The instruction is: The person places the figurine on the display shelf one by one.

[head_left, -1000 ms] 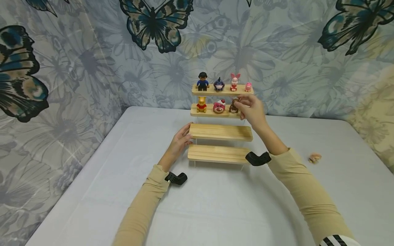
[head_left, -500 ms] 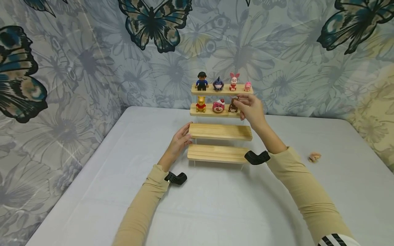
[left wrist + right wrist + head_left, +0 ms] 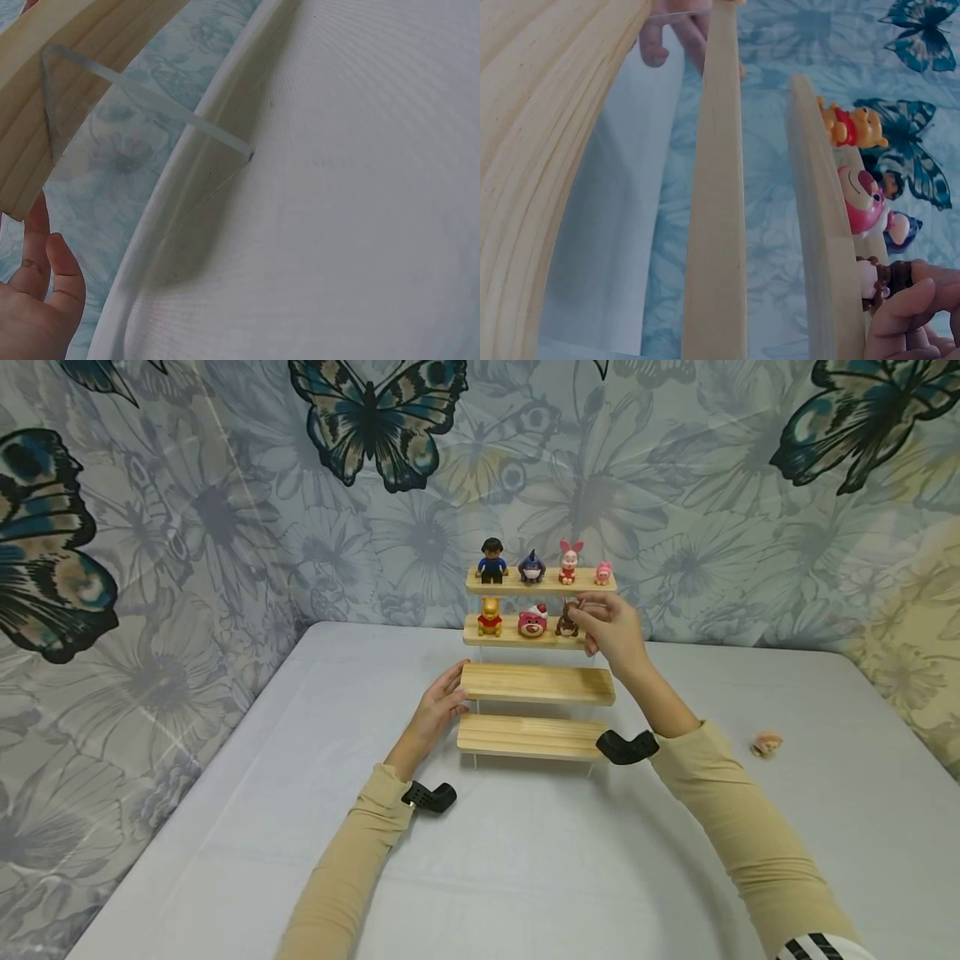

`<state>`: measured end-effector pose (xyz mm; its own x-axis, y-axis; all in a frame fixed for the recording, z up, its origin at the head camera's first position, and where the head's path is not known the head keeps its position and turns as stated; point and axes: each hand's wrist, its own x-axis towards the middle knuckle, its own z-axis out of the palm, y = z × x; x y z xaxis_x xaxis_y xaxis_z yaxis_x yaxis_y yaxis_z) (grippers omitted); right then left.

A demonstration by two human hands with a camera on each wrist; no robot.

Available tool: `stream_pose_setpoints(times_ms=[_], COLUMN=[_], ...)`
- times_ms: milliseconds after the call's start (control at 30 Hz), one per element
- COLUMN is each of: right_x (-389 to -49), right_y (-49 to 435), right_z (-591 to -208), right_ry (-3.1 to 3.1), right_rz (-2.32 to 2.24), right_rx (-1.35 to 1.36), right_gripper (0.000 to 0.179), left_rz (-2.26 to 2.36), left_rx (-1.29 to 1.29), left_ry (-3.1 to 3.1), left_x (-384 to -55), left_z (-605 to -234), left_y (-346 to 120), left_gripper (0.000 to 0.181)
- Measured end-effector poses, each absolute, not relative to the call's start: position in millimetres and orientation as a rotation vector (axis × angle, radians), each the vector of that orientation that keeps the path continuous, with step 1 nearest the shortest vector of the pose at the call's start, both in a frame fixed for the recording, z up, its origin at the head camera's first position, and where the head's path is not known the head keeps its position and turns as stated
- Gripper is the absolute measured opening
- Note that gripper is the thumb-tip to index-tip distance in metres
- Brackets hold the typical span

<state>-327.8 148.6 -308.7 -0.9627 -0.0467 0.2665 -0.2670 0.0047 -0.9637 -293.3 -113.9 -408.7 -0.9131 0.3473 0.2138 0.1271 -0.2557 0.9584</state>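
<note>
In the head view, my right hand pinches a small brown toy figurine standing on the second board from the top of a tiered wooden display shelf. In the right wrist view, the thumb and fingers are at the upper part of the brown figurine, whose base touches the board. My left hand holds the left end of the third board, its fingers reaching around the edge. To the brown figurine's left are a pink bear figurine and a yellow bear in a red shirt.
On the top board stand a figure in blue, a blue-purple donkey, a pink piglet and a small pink figurine. A small beige figurine lies at the right on the white tablecloth. Clear supports hold the boards.
Both hands keep nearly the same places, the right on the brown figurine and the left on the board's end. Only a slight shift of the head view shows.
</note>
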Motion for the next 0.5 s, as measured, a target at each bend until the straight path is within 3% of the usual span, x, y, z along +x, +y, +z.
stream_pose_setpoints(times_ms=[500], right_x=[-322.0], right_y=[150.4], right_z=[-309.9], right_ry=[-2.161], right_rz=[2.122], right_rx=[0.312], right_gripper=[0.049], left_rz=[2.325], left_rx=[0.581], left_ry=[1.800], left_x=[-294.0], left_z=[-410.3], left_y=[-114.8], left_gripper=[0.052])
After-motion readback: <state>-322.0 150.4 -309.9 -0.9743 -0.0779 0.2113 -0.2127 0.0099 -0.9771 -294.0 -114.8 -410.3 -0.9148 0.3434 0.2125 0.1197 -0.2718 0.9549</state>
